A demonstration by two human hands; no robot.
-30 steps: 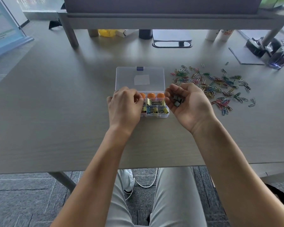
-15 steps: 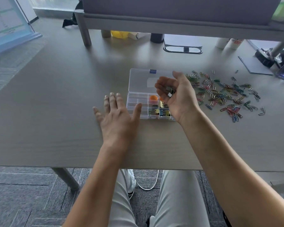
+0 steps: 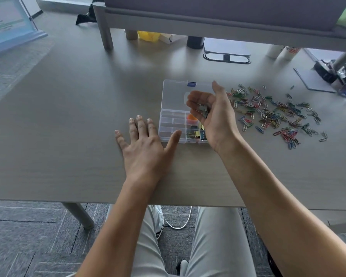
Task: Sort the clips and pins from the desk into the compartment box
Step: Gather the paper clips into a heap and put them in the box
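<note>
A clear plastic compartment box (image 3: pixel 173 124) lies open on the desk, its lid (image 3: pixel 174 94) folded back. Its right compartments hold orange pins (image 3: pixel 191 117) and gold and coloured binder clips (image 3: pixel 194 134); the left compartments look bare. My left hand (image 3: pixel 144 144) rests flat on the desk, fingers spread, thumb touching the box's front left corner. My right hand (image 3: pixel 214 116) hovers palm-up over the box's right side, cupping a few small grey binder clips (image 3: pixel 203 110). A scatter of coloured paper clips (image 3: pixel 272 112) lies on the desk to the right.
A raised monitor shelf (image 3: pixel 208 19) spans the back, with cups, a yellow item and a dark cylinder beneath it. A cable slot (image 3: pixel 227 57) sits behind the box. A grey pad (image 3: pixel 312 81) and black tape dispenser (image 3: pixel 328 70) stand far right.
My left hand left the box and went flat on the desk to its left. My right hand, still cupping the clips, rose and shifted over the box's right side.
</note>
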